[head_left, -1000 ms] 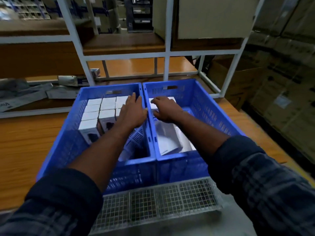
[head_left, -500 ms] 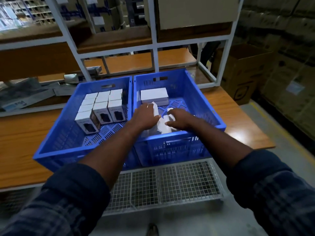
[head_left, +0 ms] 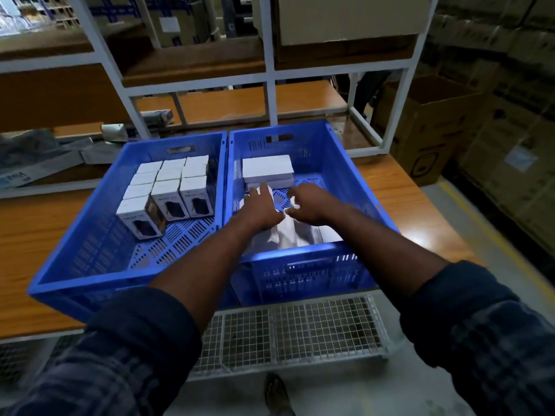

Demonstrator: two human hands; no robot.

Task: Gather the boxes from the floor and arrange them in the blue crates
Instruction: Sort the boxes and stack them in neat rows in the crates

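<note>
- The right-hand blue slotted plastic crate (head_left: 345, 175) stands on an orange-brown wooden table (head_left: 420, 211).
- A second blue plastic crate (head_left: 90, 235) stands against its left wall, the two touching.
- Inside the right-hand crate, in the far left corner, lies a stack of flat white boxes (head_left: 267, 169).
- Against the near wall of the same crate lies a loose heap of white boxes (head_left: 300, 235), some tilted.
- The left hand (head_left: 261, 208) is inside that crate, over the heap, its fingers reaching forward and a little apart across a white box. Whether they clamp it cannot be told.
- The right hand (head_left: 313, 204) is just beside it, further from the left wall, with its fingers curled round a box of the heap.
- To the left of that crate, in the far half of the second crate, white upright cartons with dark product pictures (head_left: 171, 187) stand in tight rows.
- Below the near wall of the right-hand crate hangs a white wire-mesh rack (head_left: 300, 331).
- Behind its far wall rises a white metal shelf frame (head_left: 271, 94).
- Beyond its right wall, off the table, stands an open brown cardboard carton (head_left: 429, 136).
</note>
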